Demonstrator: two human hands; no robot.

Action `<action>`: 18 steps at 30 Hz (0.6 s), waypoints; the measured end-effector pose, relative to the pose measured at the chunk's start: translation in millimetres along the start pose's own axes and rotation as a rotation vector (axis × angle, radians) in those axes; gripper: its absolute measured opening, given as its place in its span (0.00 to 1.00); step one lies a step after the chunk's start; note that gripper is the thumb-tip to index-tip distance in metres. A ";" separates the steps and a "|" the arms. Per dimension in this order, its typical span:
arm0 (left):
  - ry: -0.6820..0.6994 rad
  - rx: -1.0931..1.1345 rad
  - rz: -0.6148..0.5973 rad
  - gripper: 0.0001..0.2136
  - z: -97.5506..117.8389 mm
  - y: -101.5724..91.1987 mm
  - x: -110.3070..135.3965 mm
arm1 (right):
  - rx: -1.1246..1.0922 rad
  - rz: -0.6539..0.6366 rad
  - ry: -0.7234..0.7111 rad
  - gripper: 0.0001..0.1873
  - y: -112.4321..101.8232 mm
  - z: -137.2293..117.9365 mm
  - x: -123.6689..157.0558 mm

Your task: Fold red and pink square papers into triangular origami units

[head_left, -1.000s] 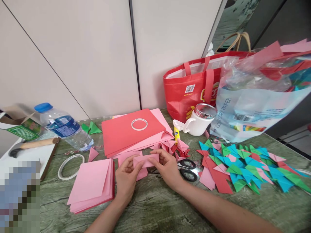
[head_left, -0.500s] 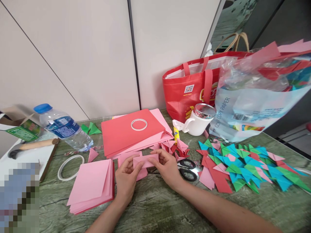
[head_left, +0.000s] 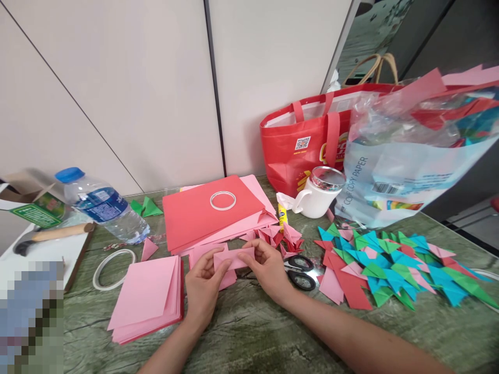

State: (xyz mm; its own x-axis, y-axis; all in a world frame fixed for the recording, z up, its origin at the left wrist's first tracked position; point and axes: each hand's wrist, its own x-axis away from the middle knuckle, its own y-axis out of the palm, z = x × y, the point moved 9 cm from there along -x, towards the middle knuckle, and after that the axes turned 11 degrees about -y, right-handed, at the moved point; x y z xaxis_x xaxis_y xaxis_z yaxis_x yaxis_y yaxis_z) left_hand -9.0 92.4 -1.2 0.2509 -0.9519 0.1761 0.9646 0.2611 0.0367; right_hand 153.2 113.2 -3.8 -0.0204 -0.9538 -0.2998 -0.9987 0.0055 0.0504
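A small folded strip of pink paper (head_left: 234, 257) is held up between my two hands. My left hand (head_left: 203, 283) pinches its left end between thumb and fingers. At its right end, my right hand (head_left: 265, 267) grips it the same way. Behind the strip, more pink paper (head_left: 226, 280) lies on the table, partly covered. A stack of pink square sheets (head_left: 142, 291) is left of my left hand. Just right of my right hand are black-handled scissors (head_left: 302, 280), with folded red and pink pieces (head_left: 290, 239) behind them.
Red and pink sheets (head_left: 195, 213) lie at the back, with a tape roll (head_left: 223, 208) on top. A water bottle (head_left: 105, 205) leans at left. A white mug (head_left: 315, 200), red bag (head_left: 284, 156) and clear bag (head_left: 390, 171) stand at right, behind colourful folded pieces (head_left: 397, 265).
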 end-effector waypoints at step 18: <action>0.036 -0.037 0.005 0.18 0.7 -0.6 0.4 | 0.120 -0.082 -0.158 0.07 4.2 -20.0 -1.7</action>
State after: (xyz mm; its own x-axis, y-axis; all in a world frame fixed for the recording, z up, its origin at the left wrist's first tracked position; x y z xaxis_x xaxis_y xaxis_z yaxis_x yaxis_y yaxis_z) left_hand -9.6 92.0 -0.4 0.2576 -0.9559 0.1410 0.9656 0.2602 -0.0004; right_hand 149.9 108.8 16.0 0.0632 -0.8935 -0.4446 -0.9955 -0.0252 -0.0908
